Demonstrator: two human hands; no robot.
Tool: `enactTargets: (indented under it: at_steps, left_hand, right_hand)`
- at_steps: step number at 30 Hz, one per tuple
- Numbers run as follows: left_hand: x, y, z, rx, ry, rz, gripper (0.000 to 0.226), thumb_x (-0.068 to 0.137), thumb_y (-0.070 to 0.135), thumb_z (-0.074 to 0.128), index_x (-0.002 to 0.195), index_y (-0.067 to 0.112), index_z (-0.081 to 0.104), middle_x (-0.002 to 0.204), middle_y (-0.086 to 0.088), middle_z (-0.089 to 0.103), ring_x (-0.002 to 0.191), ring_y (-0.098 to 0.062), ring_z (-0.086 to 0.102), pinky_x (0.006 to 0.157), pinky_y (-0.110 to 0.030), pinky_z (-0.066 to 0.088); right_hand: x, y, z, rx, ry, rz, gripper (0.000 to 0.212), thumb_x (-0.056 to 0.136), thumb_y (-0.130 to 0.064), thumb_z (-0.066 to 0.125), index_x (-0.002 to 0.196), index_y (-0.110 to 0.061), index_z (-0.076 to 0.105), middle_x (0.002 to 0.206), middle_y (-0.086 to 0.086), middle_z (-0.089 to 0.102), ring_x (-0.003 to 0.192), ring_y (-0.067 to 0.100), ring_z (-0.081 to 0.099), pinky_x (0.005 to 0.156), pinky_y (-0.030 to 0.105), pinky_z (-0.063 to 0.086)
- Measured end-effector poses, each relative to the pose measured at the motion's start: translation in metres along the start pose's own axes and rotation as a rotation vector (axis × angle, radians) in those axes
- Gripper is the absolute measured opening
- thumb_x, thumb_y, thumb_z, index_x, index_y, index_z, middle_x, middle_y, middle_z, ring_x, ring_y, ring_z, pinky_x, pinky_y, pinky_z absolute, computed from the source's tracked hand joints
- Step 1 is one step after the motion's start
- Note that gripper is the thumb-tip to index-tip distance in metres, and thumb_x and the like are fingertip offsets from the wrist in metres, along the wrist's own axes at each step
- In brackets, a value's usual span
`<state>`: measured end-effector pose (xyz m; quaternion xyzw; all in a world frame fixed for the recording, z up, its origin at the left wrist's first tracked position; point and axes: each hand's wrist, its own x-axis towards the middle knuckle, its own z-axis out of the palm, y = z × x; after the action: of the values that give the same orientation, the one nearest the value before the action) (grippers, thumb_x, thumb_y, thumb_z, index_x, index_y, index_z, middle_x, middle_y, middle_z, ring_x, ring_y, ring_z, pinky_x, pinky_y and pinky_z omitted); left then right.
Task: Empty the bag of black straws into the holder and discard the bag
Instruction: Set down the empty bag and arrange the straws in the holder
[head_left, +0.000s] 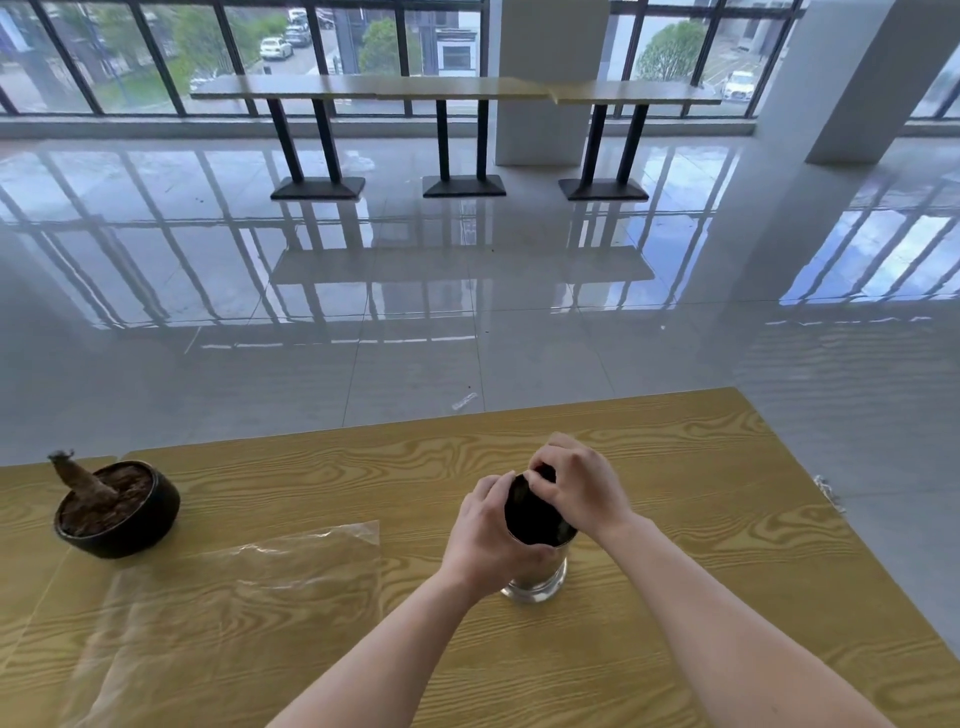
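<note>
A clear glass holder (537, 582) stands upright on the wooden table (675, 519), packed with black straws (532, 512) whose tops show as a dark round mass. My left hand (485, 530) grips the holder's left side near its rim. Over the far edge of the straw tops, my right hand (576, 486) curls its fingers and pinches them. The clear plastic bag (234, 597) lies flat on the table to the left, with no straws in it and neither hand touching it.
A dark round bowl (122, 512) with brown fill and a stubby stem sits at the table's left. The table's far edge runs just beyond my hands, with glossy tiled floor past it. A long bar table (457, 88) stands by the windows.
</note>
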<state>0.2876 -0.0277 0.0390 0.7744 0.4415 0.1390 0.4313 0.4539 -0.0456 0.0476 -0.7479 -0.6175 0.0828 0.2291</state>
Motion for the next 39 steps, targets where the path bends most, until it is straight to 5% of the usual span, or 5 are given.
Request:
enactTargets:
  at_steps: [10,18,24,32,39]
  left_hand:
    - [0.008,-0.011,-0.003,-0.188,0.027,-0.113,0.088,0.064,0.045,0.084,0.142,0.028,0.047,0.129,0.011,0.052,0.124,-0.010,0.048,0.107,-0.035,0.043]
    - [0.033,-0.001,-0.011,-0.127,0.172,-0.021,0.053,0.081,0.035,0.079,0.130,0.020,0.063,0.109,0.007,0.061,0.101,-0.006,0.057,0.089,-0.023,0.046]
    - [0.043,0.006,-0.009,-0.129,0.213,0.007,0.017,0.085,0.025,0.077,0.102,0.025,0.078,0.093,0.013,0.065,0.091,-0.009,0.060,0.084,-0.027,0.051]
    - [0.051,0.002,-0.008,-0.116,0.240,0.065,0.029,0.079,0.034,0.080,0.107,0.025,0.076,0.094,0.011,0.065,0.095,-0.010,0.060,0.084,-0.028,0.051]
    - [0.059,0.000,-0.006,-0.145,0.280,0.047,0.007,0.084,0.027,0.077,0.091,0.026,0.079,0.086,0.013,0.065,0.087,-0.008,0.061,0.080,-0.031,0.053]
  right_hand:
    - [-0.001,0.005,-0.011,0.144,0.027,0.004,0.065,0.083,-0.072,0.055,0.132,-0.030,0.057,0.119,-0.015,0.059,0.095,0.005,0.060,0.078,0.030,0.053]
    - [-0.037,0.025,-0.007,0.310,0.092,0.158,0.053,0.084,-0.028,0.078,0.133,-0.016,0.061,0.112,-0.009,0.065,0.088,0.005,0.062,0.075,0.025,0.055]
    - [-0.023,0.014,-0.004,0.315,0.105,0.158,0.042,0.090,-0.029,0.072,0.130,-0.018,0.063,0.115,-0.007,0.067,0.097,0.010,0.062,0.081,0.019,0.048]
    - [-0.001,0.009,-0.004,0.251,0.011,0.133,0.034,0.095,-0.025,0.064,0.129,-0.019,0.065,0.123,-0.003,0.069,0.119,0.014,0.058,0.098,0.027,0.045]
    - [0.000,0.009,-0.007,0.255,-0.031,0.144,0.033,0.096,-0.026,0.063,0.127,-0.018,0.067,0.124,-0.002,0.070,0.119,0.014,0.060,0.101,0.033,0.048]
